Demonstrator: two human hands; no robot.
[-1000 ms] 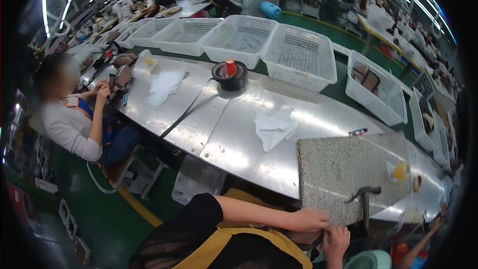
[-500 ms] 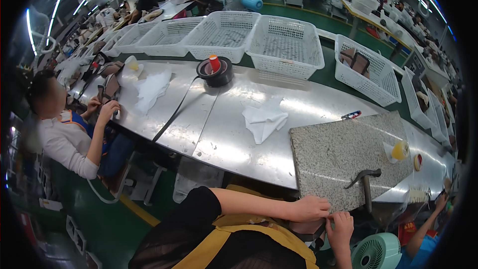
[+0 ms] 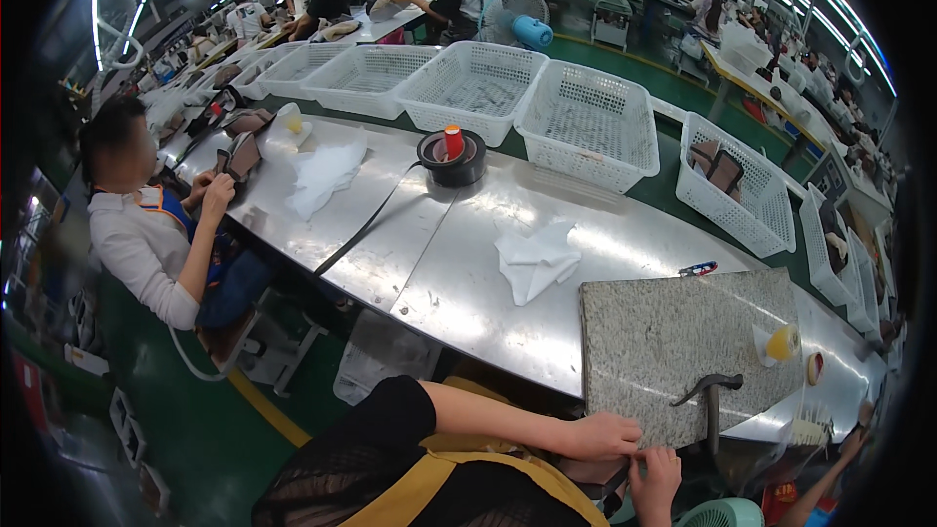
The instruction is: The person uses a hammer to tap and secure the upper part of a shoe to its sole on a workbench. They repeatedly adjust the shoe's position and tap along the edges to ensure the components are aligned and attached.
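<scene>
My left hand (image 3: 603, 435) and my right hand (image 3: 656, 478) meet at the near edge of a speckled stone slab (image 3: 652, 337). Between and below them is a brownish-pink piece with a dark band (image 3: 593, 470), partly hidden by my hands and apron. The fingers of both hands are closed on this piece, pinching it near its upper edge. A hammer (image 3: 712, 415) with a curved dark head lies on the slab just right of my hands, its handle pointing toward me.
On the slab sits a yellow-topped container (image 3: 781, 342); a tape roll (image 3: 814, 368) lies beside it. A cutter (image 3: 698, 269), white cloth (image 3: 535, 259) and black tape roll (image 3: 452, 164) are on the metal table (image 3: 459, 283). White baskets (image 3: 586, 127) line its far side. A co-worker (image 3: 146, 224) sits left.
My view has tilted up a little and shifted left, so the table and baskets appear lower and farther right. Both hands stay together on the brownish-pink piece.
</scene>
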